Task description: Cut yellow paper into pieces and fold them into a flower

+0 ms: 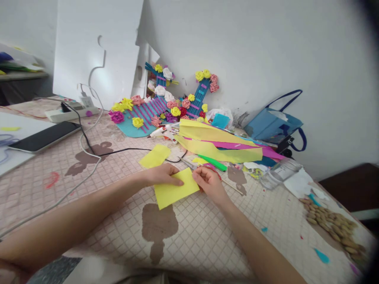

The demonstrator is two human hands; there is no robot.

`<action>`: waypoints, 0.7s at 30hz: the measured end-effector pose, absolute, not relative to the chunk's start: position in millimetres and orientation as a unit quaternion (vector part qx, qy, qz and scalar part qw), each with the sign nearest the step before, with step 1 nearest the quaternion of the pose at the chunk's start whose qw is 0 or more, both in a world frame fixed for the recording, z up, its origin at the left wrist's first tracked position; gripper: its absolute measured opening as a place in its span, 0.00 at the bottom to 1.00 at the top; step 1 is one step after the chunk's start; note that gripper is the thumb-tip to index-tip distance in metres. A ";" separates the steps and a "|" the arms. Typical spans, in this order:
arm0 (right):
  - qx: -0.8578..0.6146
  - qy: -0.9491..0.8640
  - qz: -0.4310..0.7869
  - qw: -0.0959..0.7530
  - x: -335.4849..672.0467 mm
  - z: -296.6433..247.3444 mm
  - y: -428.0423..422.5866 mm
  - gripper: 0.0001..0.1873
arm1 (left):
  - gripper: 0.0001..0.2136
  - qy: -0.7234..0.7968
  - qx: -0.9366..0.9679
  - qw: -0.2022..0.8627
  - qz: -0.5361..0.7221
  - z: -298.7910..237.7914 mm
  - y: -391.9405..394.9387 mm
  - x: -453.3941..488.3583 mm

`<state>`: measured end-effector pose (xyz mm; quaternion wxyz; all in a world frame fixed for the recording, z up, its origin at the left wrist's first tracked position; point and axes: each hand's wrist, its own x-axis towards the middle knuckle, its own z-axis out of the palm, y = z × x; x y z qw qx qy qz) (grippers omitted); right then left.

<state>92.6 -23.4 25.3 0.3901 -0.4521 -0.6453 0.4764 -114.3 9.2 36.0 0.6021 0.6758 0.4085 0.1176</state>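
Observation:
A yellow paper piece [174, 196] is held just above the patterned tablecloth. My left hand [166, 176] grips its upper left part, thumb lying across the face. At the right edge, my right hand [209, 182] pinches the same sheet between thumb and fingers. Behind my left hand lies a second yellow paper piece [156, 155]. A pair of scissors [187, 162] rests just beyond both hands, its red handle partly hidden by my right hand. Close by are a bright green strip [213, 162] and a thin wooden stick [233, 187].
Yellow and pink paper sheets [219, 152] are piled behind, near a white glue gun [166, 133]. A blue guitar-shaped craft [133, 124] carries paper flowers. Left are a phone [44, 137], power strip [71, 113] and cables. Right are a clear jar [280, 173], almonds [333, 225] and a blue bag [274, 124].

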 end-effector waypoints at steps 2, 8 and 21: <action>-0.454 -0.646 0.467 0.398 89.8 25.3 -24.9 0.14 | 0.17 0.406 0.687 0.592 0.116 35.2 8.3 -113.3; -0.473 -0.669 0.399 0.412 97.5 27.1 -20.0 0.15 | 0.16 0.362 0.656 0.651 0.120 32.9 10.2 -116.3; -0.583 -0.801 0.069 0.114 142.9 22.1 4.8 0.18 | 0.17 0.389 0.555 0.702 0.216 40.6 25.7 -134.2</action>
